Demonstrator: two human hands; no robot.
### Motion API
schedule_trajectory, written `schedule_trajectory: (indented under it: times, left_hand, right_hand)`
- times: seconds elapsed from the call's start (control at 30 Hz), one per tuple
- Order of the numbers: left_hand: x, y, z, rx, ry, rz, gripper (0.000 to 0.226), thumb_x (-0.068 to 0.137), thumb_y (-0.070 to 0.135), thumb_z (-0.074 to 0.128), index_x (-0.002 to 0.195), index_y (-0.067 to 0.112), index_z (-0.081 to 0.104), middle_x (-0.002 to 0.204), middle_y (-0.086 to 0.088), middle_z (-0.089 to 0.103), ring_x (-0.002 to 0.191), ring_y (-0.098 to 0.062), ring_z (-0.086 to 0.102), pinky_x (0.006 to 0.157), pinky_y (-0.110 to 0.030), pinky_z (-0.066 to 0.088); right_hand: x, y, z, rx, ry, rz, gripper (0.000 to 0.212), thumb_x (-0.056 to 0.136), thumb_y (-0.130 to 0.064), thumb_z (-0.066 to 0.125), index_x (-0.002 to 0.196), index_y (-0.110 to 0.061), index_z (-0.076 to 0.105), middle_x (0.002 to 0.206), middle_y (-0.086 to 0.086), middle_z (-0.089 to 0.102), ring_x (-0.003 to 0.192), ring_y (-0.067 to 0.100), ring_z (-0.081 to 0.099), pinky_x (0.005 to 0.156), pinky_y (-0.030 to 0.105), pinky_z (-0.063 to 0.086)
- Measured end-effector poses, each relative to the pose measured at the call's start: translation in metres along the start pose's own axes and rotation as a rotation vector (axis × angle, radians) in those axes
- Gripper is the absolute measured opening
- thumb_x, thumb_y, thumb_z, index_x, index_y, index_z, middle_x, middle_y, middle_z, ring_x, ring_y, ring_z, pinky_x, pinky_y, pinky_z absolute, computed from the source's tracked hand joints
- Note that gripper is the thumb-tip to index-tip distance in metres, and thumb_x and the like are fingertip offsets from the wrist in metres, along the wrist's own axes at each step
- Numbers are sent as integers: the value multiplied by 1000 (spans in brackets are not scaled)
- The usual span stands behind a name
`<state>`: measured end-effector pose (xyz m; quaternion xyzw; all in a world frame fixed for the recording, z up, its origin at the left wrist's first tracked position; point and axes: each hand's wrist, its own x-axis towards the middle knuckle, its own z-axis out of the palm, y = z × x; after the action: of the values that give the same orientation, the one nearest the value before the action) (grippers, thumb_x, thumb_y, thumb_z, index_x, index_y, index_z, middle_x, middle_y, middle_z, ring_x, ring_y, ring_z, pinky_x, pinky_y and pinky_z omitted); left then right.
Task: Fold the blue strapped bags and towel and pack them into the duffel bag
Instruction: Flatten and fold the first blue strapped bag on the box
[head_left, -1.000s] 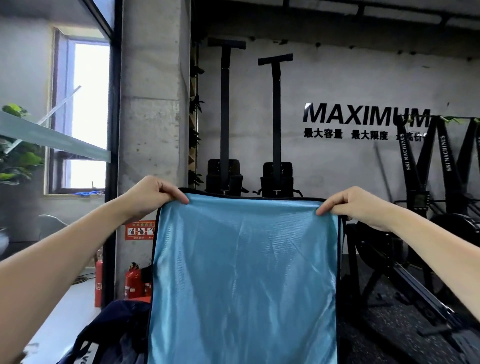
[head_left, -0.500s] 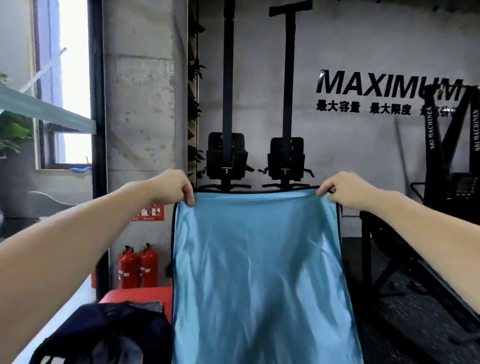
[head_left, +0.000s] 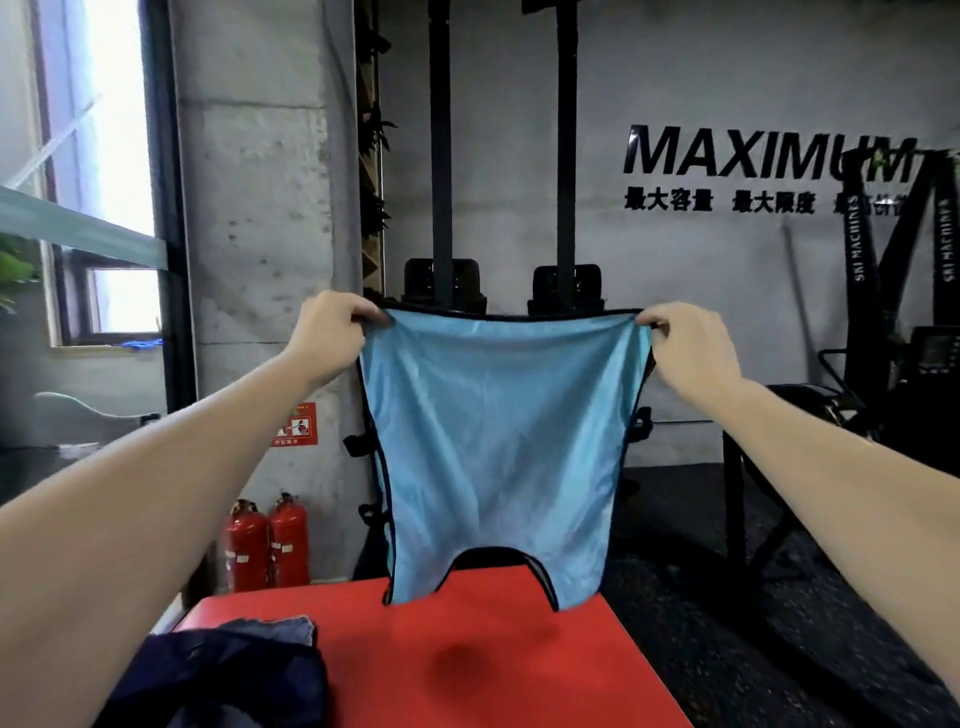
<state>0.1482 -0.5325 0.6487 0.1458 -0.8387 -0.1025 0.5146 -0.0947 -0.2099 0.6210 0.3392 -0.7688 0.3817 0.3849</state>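
Both hands (head_left: 332, 332) (head_left: 685, 348) pinching blue strapped bag (head_left: 498, 447), hanging vertically

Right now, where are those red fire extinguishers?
In the head view, the two fire extinguishers stand on the floor at lower left, at the foot of the concrete pillar, just beyond the far left corner of the red bench.

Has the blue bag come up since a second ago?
Yes. The blue bag rose: its bottom edge now hangs just above the red bench, where earlier it ran below the frame.
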Motion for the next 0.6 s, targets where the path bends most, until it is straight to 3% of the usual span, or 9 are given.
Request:
schedule_trajectory:
  times: [0.1,0.17,0.27,0.37,0.43,0.53,0.6]
  left_hand:
    - [-51,8,-5,-50,-37,-22,53,80,-19,40,100,11,79,101,2,72,85,-11,60,89,-22,46]
    - [-94,5,-2,-87,-80,-55,53,80,-19,41,98,12,79,100,3,72,90,-10,61,91,-22,47]
    - [-171,-1,3,-104,-213,-84,56,75,-21,42,90,18,79,97,7,72,97,-10,64,91,-15,45]
    - [-265,2,6,-132,-338,-115,55,73,-21,44,82,21,79,86,16,72,85,2,66,79,-2,41]
    - [-327,4,8,-184,-361,-197,59,73,-20,46,70,32,74,75,21,72,75,7,64,73,-7,44]
    - [-406,10,9,-278,-397,-357,52,74,-16,50,61,30,70,69,4,72,57,-9,56,60,-28,42]
    - [-447,16,10,-332,-409,-433,49,77,-15,49,64,26,70,68,-1,70,54,-14,51,55,-28,37]
  right_hand:
    - [-45,4,-8,213,-30,100,30,95,-2,53,110,-16,74,106,3,71,80,28,70,83,43,59]
    - [-87,3,-15,354,-81,183,23,94,-3,60,107,-16,74,98,3,71,70,24,71,70,43,62]
    - [-163,8,-29,478,-168,273,20,89,-2,70,98,-20,73,94,2,72,74,5,70,56,29,60]
    - [-246,22,-45,489,-277,351,24,86,1,72,82,-22,70,85,2,73,59,-2,65,49,20,53]
    - [-300,33,-56,424,-379,385,27,85,5,68,77,-20,68,76,6,71,51,7,61,48,22,52]
    - [-369,51,-68,320,-514,429,34,81,8,62,70,-24,62,66,5,66,50,12,53,55,37,54]
    - [-403,58,-72,266,-574,411,41,77,10,60,68,-30,59,61,-1,61,51,7,45,54,30,46]
